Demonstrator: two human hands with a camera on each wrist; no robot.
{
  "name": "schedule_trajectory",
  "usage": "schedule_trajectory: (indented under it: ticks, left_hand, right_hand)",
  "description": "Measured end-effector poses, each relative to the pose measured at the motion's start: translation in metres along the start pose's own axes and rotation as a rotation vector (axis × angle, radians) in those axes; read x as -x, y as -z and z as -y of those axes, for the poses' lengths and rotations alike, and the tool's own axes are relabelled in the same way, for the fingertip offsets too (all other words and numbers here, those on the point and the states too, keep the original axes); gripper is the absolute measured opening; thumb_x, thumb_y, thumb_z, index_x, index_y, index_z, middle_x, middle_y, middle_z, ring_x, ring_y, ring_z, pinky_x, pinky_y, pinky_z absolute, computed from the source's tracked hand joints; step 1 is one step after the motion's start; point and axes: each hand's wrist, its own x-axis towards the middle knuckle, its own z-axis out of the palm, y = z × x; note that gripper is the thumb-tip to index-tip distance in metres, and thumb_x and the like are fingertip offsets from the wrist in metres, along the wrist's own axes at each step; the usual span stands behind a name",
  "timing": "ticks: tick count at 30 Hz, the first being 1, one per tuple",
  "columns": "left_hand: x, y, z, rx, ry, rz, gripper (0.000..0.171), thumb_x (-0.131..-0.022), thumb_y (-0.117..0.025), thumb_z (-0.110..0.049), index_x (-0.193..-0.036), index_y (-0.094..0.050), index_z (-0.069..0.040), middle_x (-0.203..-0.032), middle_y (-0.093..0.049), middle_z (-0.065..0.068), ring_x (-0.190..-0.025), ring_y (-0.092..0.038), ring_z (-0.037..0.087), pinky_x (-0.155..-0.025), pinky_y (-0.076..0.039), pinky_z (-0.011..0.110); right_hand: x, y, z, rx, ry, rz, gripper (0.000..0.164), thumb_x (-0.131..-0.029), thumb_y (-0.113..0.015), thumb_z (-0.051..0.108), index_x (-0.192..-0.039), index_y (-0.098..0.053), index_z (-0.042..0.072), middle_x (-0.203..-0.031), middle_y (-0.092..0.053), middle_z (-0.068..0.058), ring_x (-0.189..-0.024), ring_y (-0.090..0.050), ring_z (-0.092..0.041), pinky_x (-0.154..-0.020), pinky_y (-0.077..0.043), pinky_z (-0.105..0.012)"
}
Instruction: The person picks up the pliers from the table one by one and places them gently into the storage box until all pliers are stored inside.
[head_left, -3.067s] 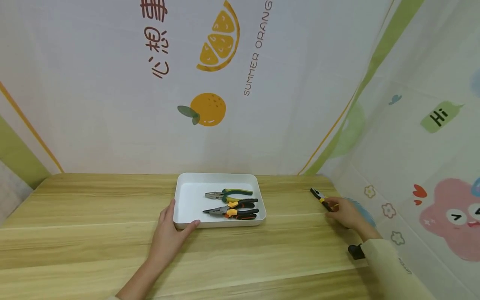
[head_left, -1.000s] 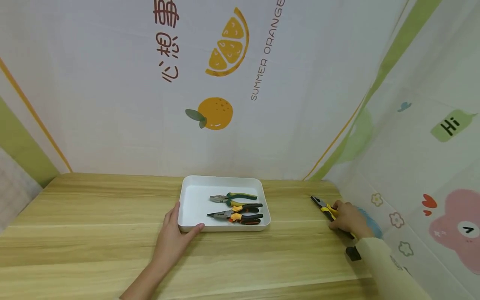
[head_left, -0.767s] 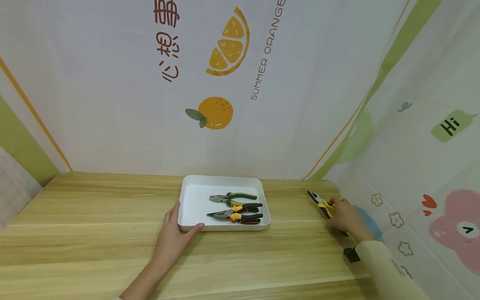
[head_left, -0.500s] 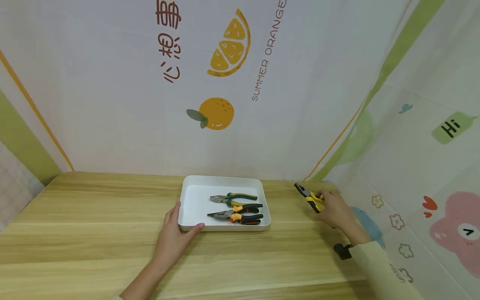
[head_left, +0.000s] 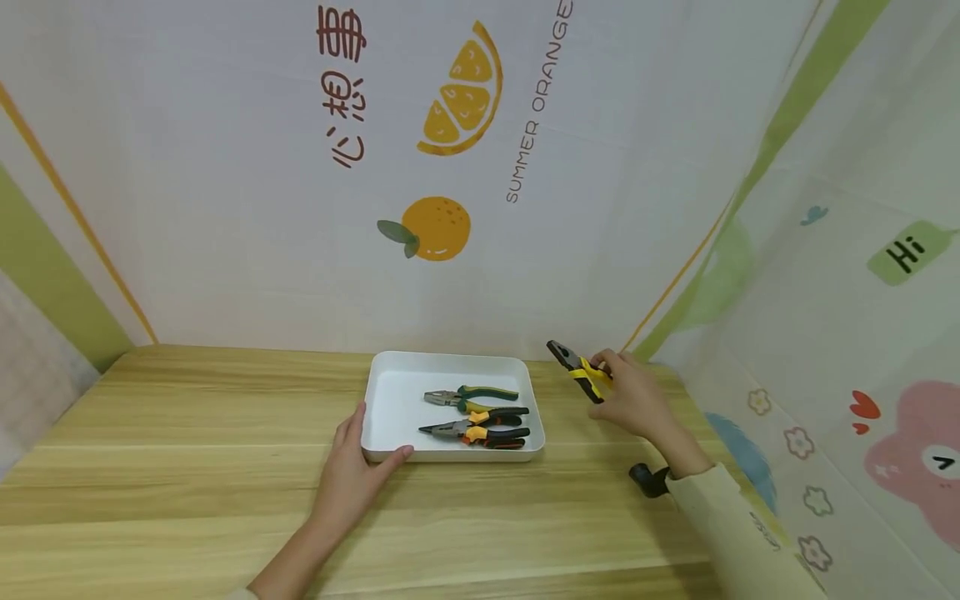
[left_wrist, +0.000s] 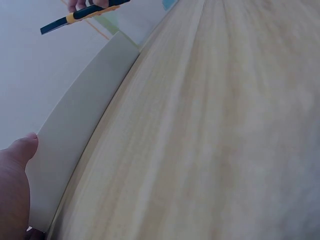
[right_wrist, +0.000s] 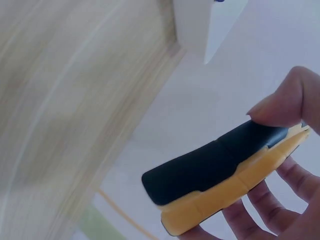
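Observation:
My left hand point(head_left: 351, 479) holds the near left corner of a white tray point(head_left: 392, 408), thumb on its front wall and fingers along its left side. In the tray lie green-and-yellow combination pliers point(head_left: 483, 392) and long-nose pliers point(head_left: 446, 430) with black and orange handles. More black and red-orange handles show partly hidden beneath the long-nose pliers. To the right of the tray, my right hand point(head_left: 633, 400) grips black-and-yellow combination pliers point(head_left: 576, 367) above the table, their head pointing up and left. The right wrist view shows the thumb on the black-and-yellow handles point(right_wrist: 200, 172), fingers curled underneath.
The tray stands near the back edge of a wood-grain table point(head_left: 225, 492). Behind it hangs a white cloth point(head_left: 285, 275) printed with oranges, and another printed cloth point(head_left: 847, 333) lines the right side. A black device point(head_left: 647, 481) sits at the right wrist.
My right hand has picked up the black-and-yellow combination pliers from the table's right side and carried them left and upward toward the tray. My left hand stays on the tray.

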Motion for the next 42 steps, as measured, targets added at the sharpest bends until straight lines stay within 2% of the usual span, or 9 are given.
schedule_trajectory:
  ticks: [3, 13, 19, 27, 33, 36, 42]
  left_hand:
    - [0.000, 0.001, -0.001, 0.002, 0.006, 0.006, 0.108, -0.085, -0.079, -0.048, -0.161, -0.017, -0.002, -0.162, -0.027, 0.027, -0.145, -0.036, 0.050, -0.115, -0.036, 0.063]
    - [0.000, 0.005, 0.001, 0.006, -0.016, -0.004, 0.106, -0.085, -0.079, -0.049, -0.160, -0.021, 0.001, -0.158, -0.031, 0.028, -0.143, -0.038, 0.049, -0.116, -0.036, 0.063]
    - [-0.002, 0.005, 0.003, 0.020, -0.011, 0.004, 0.106, -0.086, -0.077, -0.050, -0.161, -0.019, -0.003, -0.160, -0.030, 0.026, -0.145, -0.037, 0.047, -0.117, -0.035, 0.062]
    - [-0.002, 0.004, 0.002, 0.021, -0.006, 0.036, 0.109, -0.086, -0.075, -0.056, -0.162, -0.016, -0.004, -0.162, -0.027, 0.026, -0.147, -0.035, 0.047, -0.118, -0.034, 0.062]
    - [-0.004, 0.004, 0.001, 0.027, -0.014, 0.033, 0.109, -0.086, -0.075, -0.057, -0.162, -0.017, -0.005, -0.161, -0.028, 0.024, -0.146, -0.036, 0.046, -0.117, -0.035, 0.062]
    - [-0.002, 0.004, 0.003, 0.023, -0.010, 0.023, 0.109, -0.085, -0.076, -0.055, -0.162, -0.018, -0.004, -0.161, -0.029, 0.025, -0.146, -0.037, 0.046, -0.117, -0.035, 0.062]
    - [-0.002, 0.004, 0.003, 0.016, -0.009, 0.026, 0.109, -0.085, -0.075, -0.057, -0.162, -0.017, -0.003, -0.161, -0.028, 0.026, -0.146, -0.037, 0.047, -0.117, -0.035, 0.062]
  right_hand:
    - [-0.006, -0.001, 0.009, -0.013, -0.001, -0.017, 0.062, -0.069, -0.085, 0.013, -0.124, -0.058, 0.004, -0.114, -0.063, -0.020, -0.098, -0.063, -0.034, -0.081, -0.055, -0.049]
    - [-0.023, -0.020, 0.035, -0.194, 0.022, -0.124, 0.065, -0.067, -0.085, 0.008, -0.126, -0.057, 0.004, -0.118, -0.060, -0.019, -0.105, -0.059, -0.033, -0.087, -0.054, -0.048]
    - [-0.035, -0.028, 0.047, -0.293, 0.048, -0.179, 0.066, -0.069, -0.084, 0.005, -0.129, -0.055, 0.005, -0.121, -0.058, -0.016, -0.107, -0.055, -0.031, -0.090, -0.052, -0.046]
    - [-0.044, -0.038, 0.050, -0.430, 0.068, -0.131, 0.067, -0.071, -0.081, 0.003, -0.132, -0.053, 0.005, -0.122, -0.054, -0.014, -0.110, -0.051, -0.030, -0.095, -0.055, -0.050]
    - [-0.053, -0.046, 0.057, -0.498, 0.083, -0.065, 0.069, -0.070, -0.077, -0.001, -0.134, -0.052, 0.006, -0.123, -0.054, -0.013, -0.113, -0.052, -0.031, -0.097, -0.055, -0.053]
    - [-0.059, -0.051, 0.064, -0.482, 0.115, -0.025, 0.070, -0.070, -0.079, 0.001, -0.135, -0.052, 0.006, -0.124, -0.055, -0.013, -0.115, -0.053, -0.031, -0.097, -0.056, -0.051]
    - [-0.068, -0.059, 0.072, -0.376, 0.178, 0.024, 0.068, -0.071, -0.084, 0.005, -0.133, -0.055, 0.006, -0.123, -0.057, -0.013, -0.111, -0.056, -0.029, -0.098, -0.054, -0.049]
